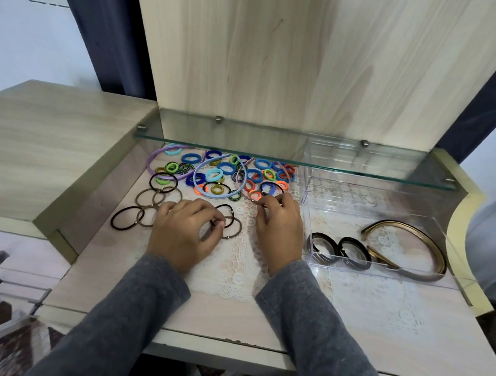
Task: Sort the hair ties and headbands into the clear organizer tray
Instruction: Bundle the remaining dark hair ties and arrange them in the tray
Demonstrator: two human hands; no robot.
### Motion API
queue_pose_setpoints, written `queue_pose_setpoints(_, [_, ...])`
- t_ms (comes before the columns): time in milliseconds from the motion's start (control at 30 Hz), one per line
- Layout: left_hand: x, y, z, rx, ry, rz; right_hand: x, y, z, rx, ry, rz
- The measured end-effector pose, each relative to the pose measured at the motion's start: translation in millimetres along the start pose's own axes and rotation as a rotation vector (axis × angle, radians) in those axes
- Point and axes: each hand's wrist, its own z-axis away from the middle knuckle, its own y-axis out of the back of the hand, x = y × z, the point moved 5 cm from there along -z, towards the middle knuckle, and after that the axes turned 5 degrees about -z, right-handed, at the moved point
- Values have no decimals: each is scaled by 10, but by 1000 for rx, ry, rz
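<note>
The left hand (186,230) pinches a thin brown hair tie (240,229) at frame centre. The right hand (279,227) pinches a dark tie (271,183) at the coloured pile's (227,169) edge. Picking seems underway; next, both ties need carrying rightward into the clear organizer tray (340,222), centre right.

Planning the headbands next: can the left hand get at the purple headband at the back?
Probably yes. The purple headband lies ahead and left of the left hand, with only loose hair ties between; its far curve sits under the glass shelf. The hand pinches a thin hair tie now.
</note>
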Motion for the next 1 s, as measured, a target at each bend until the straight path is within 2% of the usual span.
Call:
queue_pose_setpoints(300, [35,-136,-211,-308,194,-134,-6,17,-3,9,9,6])
queue_pose_setpoints(533, [103,-118,-264,-345,176,-213,22,31,-10,29,-4,-49])
queue_pose_setpoints(633, [94,-105,-242,-304,169,-198,32,57,-14,46,-28,-104])
queue_pose_setpoints(733, [44,-102,-191,-189,136,-123,25,86,-12,61,-27,-144])
queue_pose_setpoints(900, [-91,-17,-46,51,74,-86,-34,111,6,27,40,-218])
queue_pose_setpoints(1000, [-214,29,5,88,89,-93,-51,115,10,12,89,-258])
